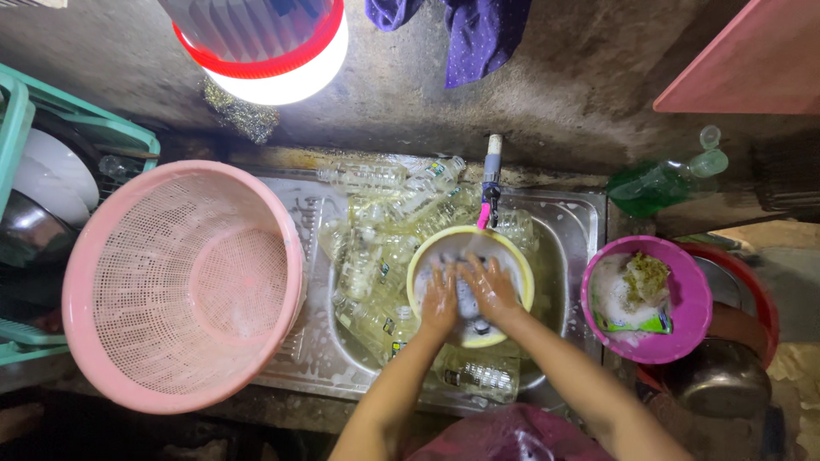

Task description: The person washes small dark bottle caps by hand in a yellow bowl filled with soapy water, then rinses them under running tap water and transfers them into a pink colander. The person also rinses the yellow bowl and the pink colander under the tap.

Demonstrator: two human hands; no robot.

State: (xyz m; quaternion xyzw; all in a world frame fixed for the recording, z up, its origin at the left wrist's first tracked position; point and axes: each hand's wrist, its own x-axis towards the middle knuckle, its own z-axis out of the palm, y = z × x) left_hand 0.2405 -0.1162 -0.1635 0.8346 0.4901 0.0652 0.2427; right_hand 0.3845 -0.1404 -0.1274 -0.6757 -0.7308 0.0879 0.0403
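Observation:
Both my hands are inside a pale yellow bowl (427,256) that sits in the steel sink (581,230) under the tap (491,179). My left hand (439,303) and my right hand (489,288) are wet and closed around a small clear plastic bottle (468,307) lying in the bowl. Several more clear plastic bottles (376,256) fill the sink around and behind the bowl.
A large pink perforated basket (171,282) rests on the sink's left drainboard. A purple bowl (692,299) with foam, a scrubber and a sachet stands to the right, over steel and red vessels. A green bottle (658,183) lies behind it. A teal dish rack (34,119) holds plates at far left.

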